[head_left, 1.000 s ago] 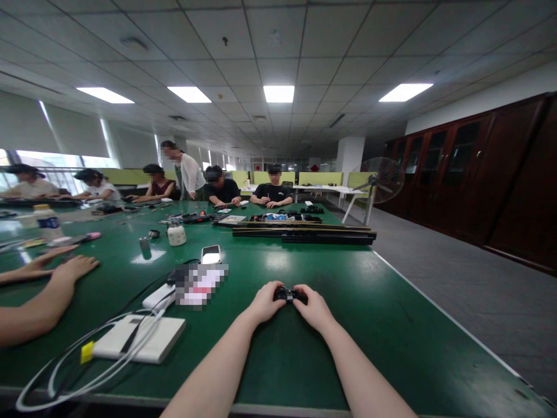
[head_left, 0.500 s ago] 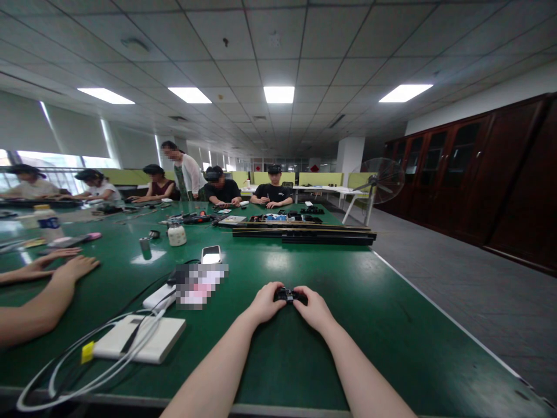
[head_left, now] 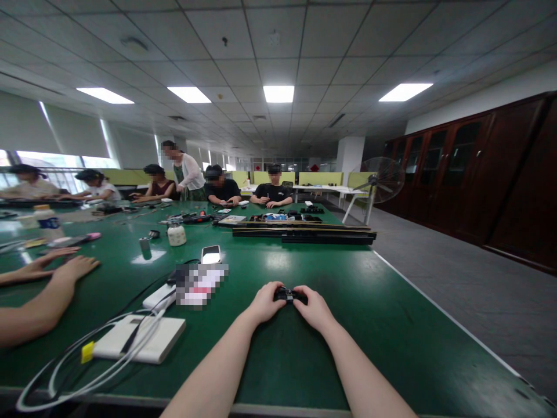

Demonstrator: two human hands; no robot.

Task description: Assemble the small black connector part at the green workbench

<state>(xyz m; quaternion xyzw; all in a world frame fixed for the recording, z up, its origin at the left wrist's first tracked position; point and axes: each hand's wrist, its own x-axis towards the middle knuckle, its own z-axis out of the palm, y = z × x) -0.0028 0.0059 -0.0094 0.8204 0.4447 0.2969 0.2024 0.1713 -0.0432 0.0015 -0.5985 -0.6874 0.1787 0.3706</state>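
Observation:
A small black part [head_left: 289,295] rests low over the green table [head_left: 369,302], pinched between both of my hands. My left hand [head_left: 266,303] is closed on its left end and my right hand [head_left: 314,309] is closed on its right end. Both hands lie on the table top straight ahead of me, forearms stretched out. What kind of part it is cannot be made out.
To my left lie a white flat box [head_left: 143,339] with white cables [head_left: 78,371], a phone [head_left: 211,254] and a neighbour's two hands [head_left: 69,267]. Long black bars [head_left: 304,234] cross the table farther off. Several people sit at the far end. A fan [head_left: 383,180] stands right.
My hands and the black part stay in place. The standing person at the far end has shifted slightly.

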